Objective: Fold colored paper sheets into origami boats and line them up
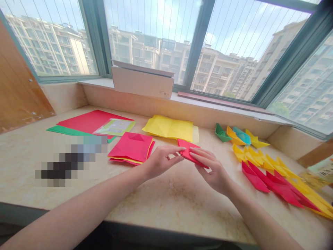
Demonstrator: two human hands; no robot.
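Bare forearms reach in from the near edge, one from 7 o'clock and one from 5 o'clock, over the pale, marbled worktop [166, 206]. Between the two hands, at the centre of the clock, is a folded red paper [186, 154], tilted so that its long side runs from 10 toward 4 o'clock. The left hand [161, 160] has its thumb and index finger drawn narrow at the paper's 9 o'clock end, holding it there. The right hand [212, 166] lays its fingers across the paper's upper face and holds it from the 3 o'clock side.

Just past the left hand, at 9 o'clock, sits a red stack [131, 146] of folded sheets with yellow showing between the layers. Farther out at 10 o'clock, a flat red sheet [88, 121] overlaps green paper [67, 130], and a clear packet [116, 126] with a green-edged label rests partly on the red. Between 8 and 9 o'clock an item is pixelated beyond recognition. A creased yellow sheet [169, 127] lies at 11 o'clock, and beyond it a white box [143, 81] stands on the windowsill.

Between 2 and 3 o'clock is a short row: a green boat [221, 133], an orange boat [235, 136], a blue boat [241, 135] and a yellow boat [256, 139]. From 3 toward 4 o'clock stretch more yellow boats [270, 162], with red boats [279, 187] along their near side.
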